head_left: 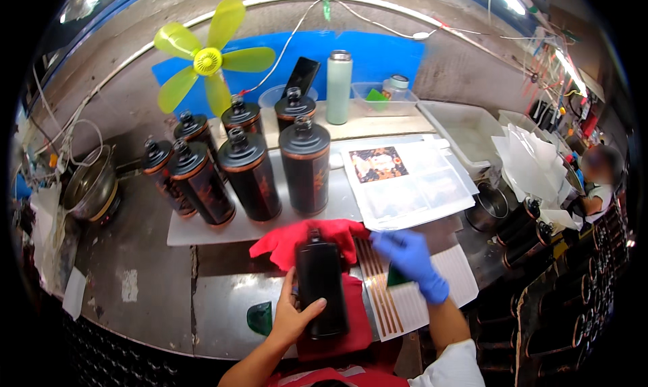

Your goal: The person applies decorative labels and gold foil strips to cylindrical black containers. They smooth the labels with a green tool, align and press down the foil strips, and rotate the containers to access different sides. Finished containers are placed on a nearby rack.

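Observation:
My bare left hand (297,316) grips a plain black bottle (320,286) by its left side, the thumb over its front. Its neck points away from me, and red cloth (352,313) lies under it. My right hand (410,257), in a blue glove, hovers over a white sheet with copper-coloured strips (378,289). Its blurred fingers point left, near a bunched red cloth (277,245); what they hold, if anything, cannot be made out. Below the glove a dark green piece (397,276) partly shows. Another dark green rounded piece (259,318) rests left of my left hand.
Several decorated black bottles (251,181) stand upright on a white board (189,235) ahead. Printed sheets (418,184) lie to their right. Behind are a yellow-green fan (208,61), a pale green flask (339,86) and plastic tubs (466,127). A co-worker (597,184) is at far right.

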Motion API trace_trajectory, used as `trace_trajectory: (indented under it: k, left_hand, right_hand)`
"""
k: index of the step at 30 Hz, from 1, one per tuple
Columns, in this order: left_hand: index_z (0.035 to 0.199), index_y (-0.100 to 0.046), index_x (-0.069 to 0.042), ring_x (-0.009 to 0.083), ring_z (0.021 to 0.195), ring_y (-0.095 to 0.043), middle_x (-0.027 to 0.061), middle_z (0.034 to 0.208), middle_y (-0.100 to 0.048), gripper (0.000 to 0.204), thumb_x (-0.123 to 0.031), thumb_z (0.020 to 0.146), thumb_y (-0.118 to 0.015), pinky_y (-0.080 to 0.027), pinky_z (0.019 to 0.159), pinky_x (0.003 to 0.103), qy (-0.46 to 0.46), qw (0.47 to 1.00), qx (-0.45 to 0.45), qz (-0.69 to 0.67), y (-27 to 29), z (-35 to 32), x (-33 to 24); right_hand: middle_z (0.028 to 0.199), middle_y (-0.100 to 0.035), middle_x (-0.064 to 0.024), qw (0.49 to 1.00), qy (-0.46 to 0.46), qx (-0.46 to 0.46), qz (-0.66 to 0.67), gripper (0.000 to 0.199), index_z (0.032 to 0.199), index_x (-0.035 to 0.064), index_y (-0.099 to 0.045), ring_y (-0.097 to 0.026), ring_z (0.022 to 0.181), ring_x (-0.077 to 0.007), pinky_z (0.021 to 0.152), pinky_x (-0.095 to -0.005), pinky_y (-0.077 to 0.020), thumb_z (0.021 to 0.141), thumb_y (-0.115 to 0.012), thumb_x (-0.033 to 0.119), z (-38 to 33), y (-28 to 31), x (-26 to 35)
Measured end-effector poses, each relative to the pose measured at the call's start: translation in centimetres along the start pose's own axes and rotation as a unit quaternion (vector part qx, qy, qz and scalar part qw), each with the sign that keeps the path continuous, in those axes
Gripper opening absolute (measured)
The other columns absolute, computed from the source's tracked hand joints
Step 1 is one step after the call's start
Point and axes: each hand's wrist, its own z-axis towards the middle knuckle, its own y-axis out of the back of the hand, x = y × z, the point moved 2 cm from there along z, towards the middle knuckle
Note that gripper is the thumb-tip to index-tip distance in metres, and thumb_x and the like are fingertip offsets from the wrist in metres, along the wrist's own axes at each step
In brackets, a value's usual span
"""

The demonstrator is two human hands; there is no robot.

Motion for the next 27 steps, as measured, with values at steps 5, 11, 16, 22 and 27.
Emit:
trace_trajectory:
  k: [5,11,16,22,27]
  left_hand:
    - [0.142,-0.010,0.001,0.0227,0.113,-0.051,0.0173,0.128,-0.044,0.089,-0.003,0.076,-0.070,-0.042,0.094,0.033,-0.003,1.000,0.017,-0.007,-0.5,1.1,0.4]
    - [0.141,-0.012,0.003,0.0235,0.116,-0.049,0.0168,0.131,-0.042,0.086,-0.004,0.077,-0.068,-0.039,0.098,0.035,0.012,1.000,-0.001,0.016,-0.6,0.4,-0.3]
    - [0.142,-0.020,-0.001,0.0237,0.121,-0.044,0.0152,0.131,-0.044,0.081,-0.013,0.078,-0.069,-0.034,0.103,0.034,0.023,0.998,-0.012,0.060,-1.9,0.1,-2.3]
    - [0.141,-0.014,0.003,0.0227,0.117,-0.048,0.0156,0.131,-0.042,0.085,-0.006,0.077,-0.069,-0.038,0.099,0.034,-0.017,0.999,0.006,0.046,0.0,0.5,0.9]
    - [0.140,-0.021,0.001,0.0211,0.114,-0.049,0.0135,0.127,-0.045,0.078,-0.008,0.077,-0.066,-0.039,0.097,0.033,-0.026,0.998,-0.001,0.065,0.2,0.6,1.2]
  right_hand:
    - [0.109,-0.061,-0.0194,0.967,-0.007,-0.095,-0.234,0.069,0.123,0.0051,-0.054,-0.059,0.101,-0.0293,0.087,-0.0365,-0.0463,0.068,-0.074,0.042,12.9,9.0,-3.0]
    - [0.126,-0.043,-0.0273,0.859,-0.061,0.058,-0.505,0.093,0.130,0.0100,-0.048,-0.051,0.111,-0.0398,0.093,-0.0403,-0.0437,0.053,-0.077,0.055,23.5,12.9,-4.6]
    - [0.101,-0.062,-0.0169,0.937,-0.037,0.109,-0.330,0.051,0.098,0.0067,-0.066,-0.061,0.090,-0.0277,0.081,-0.0340,-0.0482,0.060,-0.077,0.040,28.3,12.5,-7.2]
    - [0.077,-0.067,-0.0124,0.981,0.041,-0.022,-0.187,0.023,0.078,0.0050,-0.068,-0.064,0.073,-0.0248,0.072,-0.0325,-0.0493,0.068,-0.071,0.025,28.2,10.6,-8.1]
    - [0.081,-0.065,-0.0164,0.942,0.136,-0.128,-0.280,0.025,0.077,0.0050,-0.066,-0.063,0.076,-0.0324,0.071,-0.0361,-0.0495,0.071,-0.069,0.029,21.0,10.9,2.6]
